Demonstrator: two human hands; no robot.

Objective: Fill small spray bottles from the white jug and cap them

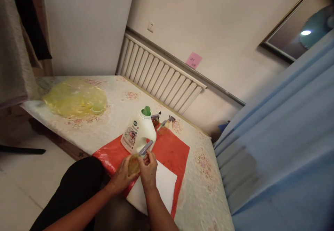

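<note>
One spray bottle (133, 166) being held just in front of white jug (144, 129) | left hand (122, 177) gripping body, presumably steadying it | right hand (148, 168) pinching around neck under trigger head (146, 147), fingertip contact looking partly hidden

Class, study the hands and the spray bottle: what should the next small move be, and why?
Probably a small twist of the spray head with the right hand: its fingers are at the head's base, while the left hand grips the spray bottle. The turning direction isn't clear.
</note>
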